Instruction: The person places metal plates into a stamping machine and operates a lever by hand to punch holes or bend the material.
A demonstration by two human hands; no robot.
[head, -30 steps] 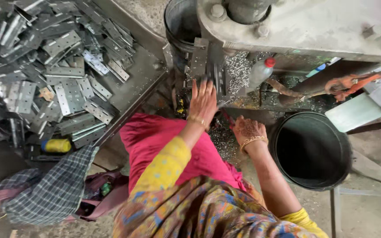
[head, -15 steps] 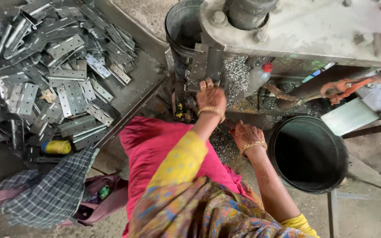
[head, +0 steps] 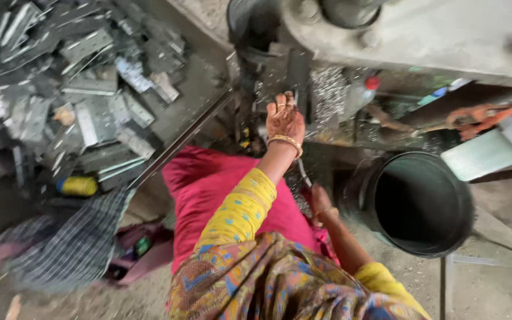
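The person sits low at the foot of a big grey machine [head: 422, 29], a pink cloth [head: 220, 195] spread over the lap. The left hand [head: 284, 118] reaches up and forward to the dark metal parts [head: 280, 71] under the machine's body, fingers stretched out and slightly apart, the tips against or just at the metal; I cannot tell whether anything is pinched between them. A gold bangle [head: 285, 141] sits on that wrist. The right hand [head: 321, 204] hangs lower, near the lap's edge, just beside a black bucket [head: 422, 204]; it is blurred, and I cannot tell whether its fingers are curled on something or loose.

The bucket stands on the floor to the right, its mouth facing up, dark inside. Behind the raised hand lies a heap of small shiny metal bits [head: 327, 89], and next to it a plastic bottle with a red cap [head: 364, 92]. To the left, a tray [head: 197, 101] holds a pile of flat punched metal plates [head: 84, 106]. Below it lies a yellow spool [head: 78, 186] and a checked grey cloth [head: 72, 243].
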